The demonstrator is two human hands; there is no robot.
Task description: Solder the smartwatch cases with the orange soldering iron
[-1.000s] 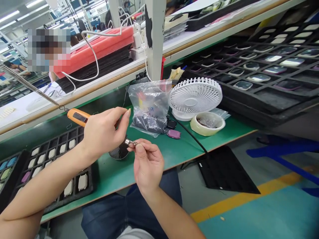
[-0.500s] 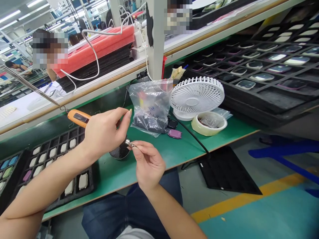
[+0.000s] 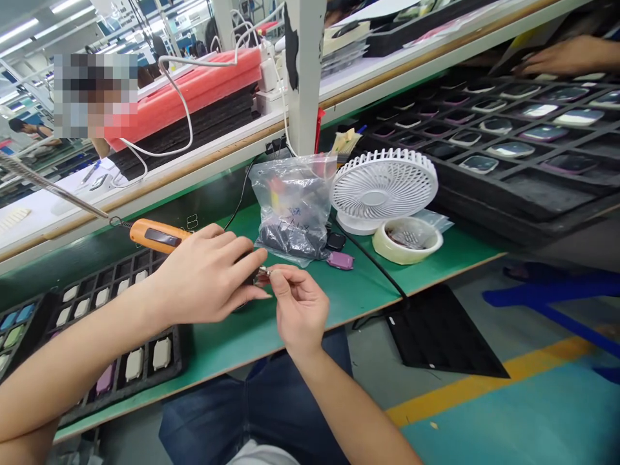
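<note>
My left hand (image 3: pixel 206 278) is wrapped around an orange electric screwdriver (image 3: pixel 155 236), which hangs by its rear hook from a coiled metal spring (image 3: pixel 72 197). Its thumb and fingertips are spread near the tool's front end. The fingers and thumb of my right hand (image 3: pixel 303 303) pinch the thin bit at the screwdriver's silver tip (image 3: pixel 264 271). Behind my left hand, a dark round object with a mesh side is almost wholly hidden. Left of my hands, a black foam tray (image 3: pixel 181 349) holds pale and purple watch-like cases in its compartments.
A clear plastic bag (image 3: pixel 293 213), a white fan (image 3: pixel 385 187) and a tape roll (image 3: pixel 407 242) stand on the green bench. A purple case (image 3: pixel 340 260) lies beside the bag. At the right are stacked trays (image 3: pixel 523 187) of watch-like parts; another person's hand (image 3: pixel 566 59) reaches over them.
My left hand has dropped forward along the screwdriver, and its fingertips have parted. My right hand has shifted slightly right with the bit. Another person's hand has appeared at the upper right.
</note>
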